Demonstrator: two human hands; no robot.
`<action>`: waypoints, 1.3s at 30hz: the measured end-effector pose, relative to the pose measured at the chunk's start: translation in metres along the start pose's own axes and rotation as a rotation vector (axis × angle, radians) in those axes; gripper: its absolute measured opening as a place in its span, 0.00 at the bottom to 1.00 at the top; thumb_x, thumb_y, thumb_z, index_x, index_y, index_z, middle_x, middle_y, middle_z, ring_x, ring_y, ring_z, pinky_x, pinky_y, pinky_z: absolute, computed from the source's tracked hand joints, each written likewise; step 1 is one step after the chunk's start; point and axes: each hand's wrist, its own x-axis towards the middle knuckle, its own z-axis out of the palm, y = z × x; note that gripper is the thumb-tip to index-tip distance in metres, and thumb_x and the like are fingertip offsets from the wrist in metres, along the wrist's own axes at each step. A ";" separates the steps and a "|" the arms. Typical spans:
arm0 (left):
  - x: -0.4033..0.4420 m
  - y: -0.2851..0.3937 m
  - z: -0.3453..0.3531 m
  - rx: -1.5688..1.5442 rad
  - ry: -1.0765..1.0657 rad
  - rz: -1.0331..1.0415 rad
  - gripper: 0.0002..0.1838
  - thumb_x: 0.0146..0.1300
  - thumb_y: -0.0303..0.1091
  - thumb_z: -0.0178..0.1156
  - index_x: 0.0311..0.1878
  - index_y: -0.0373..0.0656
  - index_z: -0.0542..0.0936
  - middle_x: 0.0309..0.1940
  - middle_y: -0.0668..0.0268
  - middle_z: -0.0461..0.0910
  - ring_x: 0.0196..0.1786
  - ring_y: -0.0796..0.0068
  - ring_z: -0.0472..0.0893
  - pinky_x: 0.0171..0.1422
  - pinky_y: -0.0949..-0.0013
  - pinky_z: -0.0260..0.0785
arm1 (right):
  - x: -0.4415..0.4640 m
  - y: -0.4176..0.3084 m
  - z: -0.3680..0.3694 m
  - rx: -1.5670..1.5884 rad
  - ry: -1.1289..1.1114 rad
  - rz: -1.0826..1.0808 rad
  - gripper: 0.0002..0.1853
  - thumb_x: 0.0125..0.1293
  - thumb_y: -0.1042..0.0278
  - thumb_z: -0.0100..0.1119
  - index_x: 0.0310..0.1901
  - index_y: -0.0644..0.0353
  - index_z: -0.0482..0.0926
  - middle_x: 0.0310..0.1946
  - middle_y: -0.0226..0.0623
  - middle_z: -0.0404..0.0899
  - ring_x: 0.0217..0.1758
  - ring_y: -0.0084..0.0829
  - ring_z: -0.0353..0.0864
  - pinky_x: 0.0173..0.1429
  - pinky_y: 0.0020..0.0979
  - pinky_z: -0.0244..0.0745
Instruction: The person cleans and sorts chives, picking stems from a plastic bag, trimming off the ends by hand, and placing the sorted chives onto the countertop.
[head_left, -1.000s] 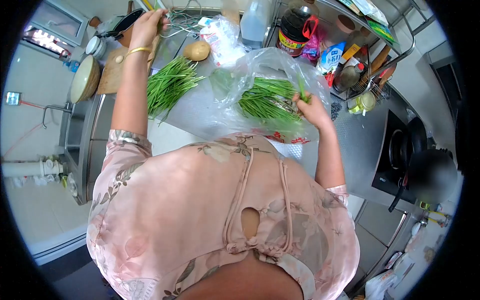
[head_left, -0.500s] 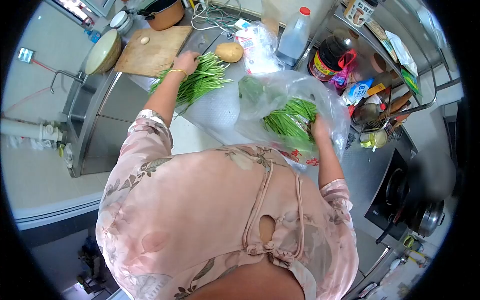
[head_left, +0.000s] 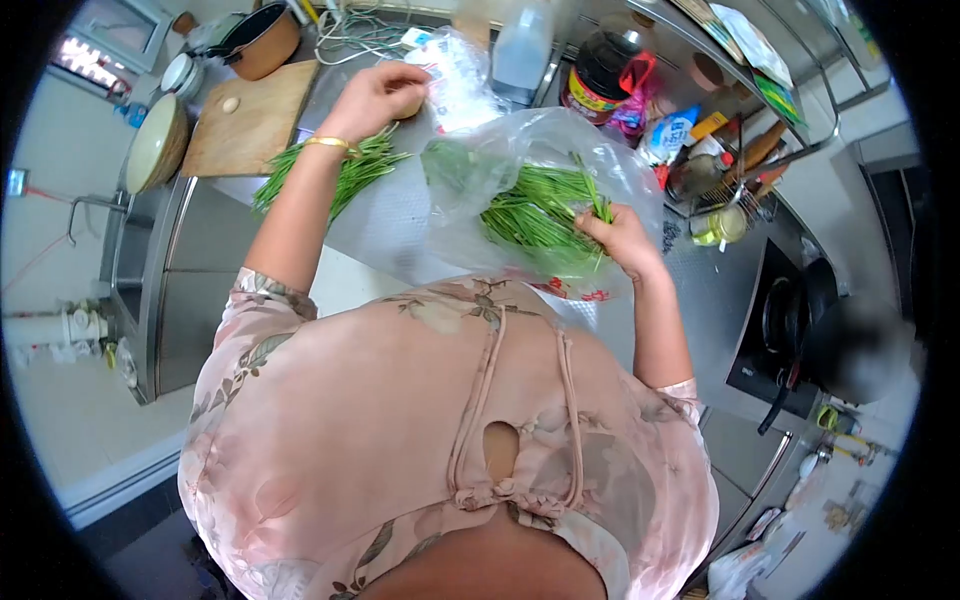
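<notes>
My left hand (head_left: 388, 98) is raised above the counter, its fingers pinched together beside a white plastic bag (head_left: 455, 85); what they hold, if anything, is too small to tell. Below it lies a loose pile of long green stalks (head_left: 365, 172), partly covered by my left forearm. My right hand (head_left: 620, 238) is closed on some green stalks at the right end of a second bunch (head_left: 535, 210). That bunch lies in an open clear plastic bag (head_left: 455, 235) with red print.
A cutting board (head_left: 235, 130) with a small pale round item, a bowl (head_left: 158, 143) and an orange-brown pot (head_left: 262, 42) stand at the left. Bottles, a dark jar (head_left: 600, 78) and a wire rack line the back right. A cooktop (head_left: 760, 330) is at the far right.
My left hand has lifted off the left pile and moved right, over the potato's place. My right hand stays at the bagged bunch. The whole view has shifted.
</notes>
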 end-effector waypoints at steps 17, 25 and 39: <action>-0.016 0.134 0.113 0.019 -0.525 0.273 0.09 0.55 0.30 0.59 0.37 0.37 0.79 0.31 0.67 0.79 0.35 0.80 0.76 0.41 0.76 0.68 | -0.051 -0.082 -0.058 0.378 0.094 -0.310 0.10 0.57 0.65 0.59 0.36 0.61 0.76 0.26 0.24 0.74 0.27 0.13 0.66 0.30 0.16 0.60; -0.007 0.138 0.109 -0.368 -0.393 0.009 0.08 0.55 0.31 0.59 0.36 0.37 0.78 0.30 0.70 0.77 0.33 0.85 0.74 0.39 0.81 0.65 | -0.031 -0.098 -0.024 0.565 0.246 -0.492 0.09 0.54 0.72 0.62 0.36 0.63 0.75 0.29 0.26 0.75 0.30 0.16 0.70 0.36 0.19 0.65; 0.000 0.138 0.113 -0.423 -0.367 0.013 0.09 0.56 0.36 0.60 0.33 0.41 0.79 0.26 0.76 0.74 0.30 0.88 0.69 0.34 0.83 0.61 | -0.018 -0.109 -0.023 0.702 0.039 -0.349 0.06 0.57 0.66 0.53 0.35 0.58 0.72 0.24 0.25 0.72 0.27 0.16 0.67 0.28 0.19 0.61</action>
